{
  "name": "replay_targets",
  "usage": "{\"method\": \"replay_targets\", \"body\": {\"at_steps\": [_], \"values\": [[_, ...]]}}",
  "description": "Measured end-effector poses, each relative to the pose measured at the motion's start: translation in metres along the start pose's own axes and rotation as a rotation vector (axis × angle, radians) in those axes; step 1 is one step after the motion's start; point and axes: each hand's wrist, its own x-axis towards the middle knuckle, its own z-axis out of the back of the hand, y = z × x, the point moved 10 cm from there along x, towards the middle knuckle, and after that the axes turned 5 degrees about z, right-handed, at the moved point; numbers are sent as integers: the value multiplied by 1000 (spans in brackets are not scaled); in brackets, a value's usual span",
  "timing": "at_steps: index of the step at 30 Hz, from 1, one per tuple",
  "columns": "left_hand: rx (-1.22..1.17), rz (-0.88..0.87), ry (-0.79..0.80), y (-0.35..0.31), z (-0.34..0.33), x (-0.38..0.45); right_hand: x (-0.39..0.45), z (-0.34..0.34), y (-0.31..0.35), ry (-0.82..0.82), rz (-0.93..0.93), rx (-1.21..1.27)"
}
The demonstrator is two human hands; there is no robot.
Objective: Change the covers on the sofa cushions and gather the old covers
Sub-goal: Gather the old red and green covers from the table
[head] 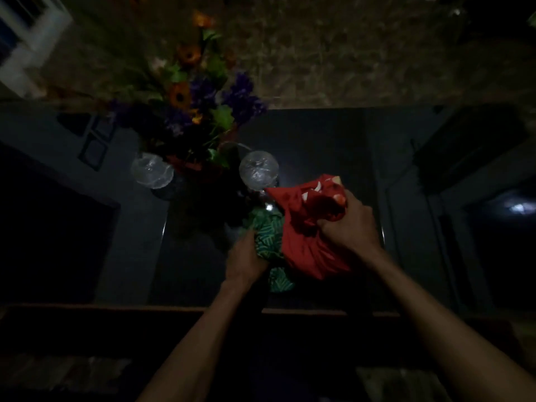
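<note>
Table (319, 134): a dark glossy top is filling the middle of the view and serving as the landmark; the person is standing at its near edge and is probably using it as a collecting spot for the covers.
Flowers (191, 91): a tall bunch of orange and purple blooms is standing at the table's far left part, well apart from the hands.
Red cover (307, 245): the largest piece of cloth is lying bunched on the table's near middle, with a few pale markings showing at its far end; it is pressing against the green cloth on its left.
Green cover (268, 236): a leaf-patterned piece is sitting crumpled on the table just left of the red one, partly tucked under it, so the two are forming one heap, likely the old covers being gathered.
Right hand (351, 224): it is clenching a fistful of the red cover from above, fingers curled into the folds, seemingly to lift or bundle it.
Left hand (246, 253): it is holding the green cover's near left side, fingers wrapping into the cloth, apparently drawing it towards the red one.
Glass bowls (258, 169): two clear pieces are sitting on the table beside the flowers, the right one just beyond the heap, so a careless pull could knock it.
Sofa cushions: none are showing in this dim view.
</note>
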Motion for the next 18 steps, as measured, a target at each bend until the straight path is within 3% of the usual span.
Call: {"method": "replay_targets", "body": {"at_steps": [3,8,12,18], "values": [[-14,42,50,-35,25,-31,-30,69,-17,-145,-145,180],[-137,-75,82,-138,81,-100,-113,190,-49,-364,-418,282],[-126,-294,195,-247,99,-126,-162,261,-67,-446,-542,310],[-45,-670,297,-415,76,-161,-203,349,-77,-669,-550,461]]}}
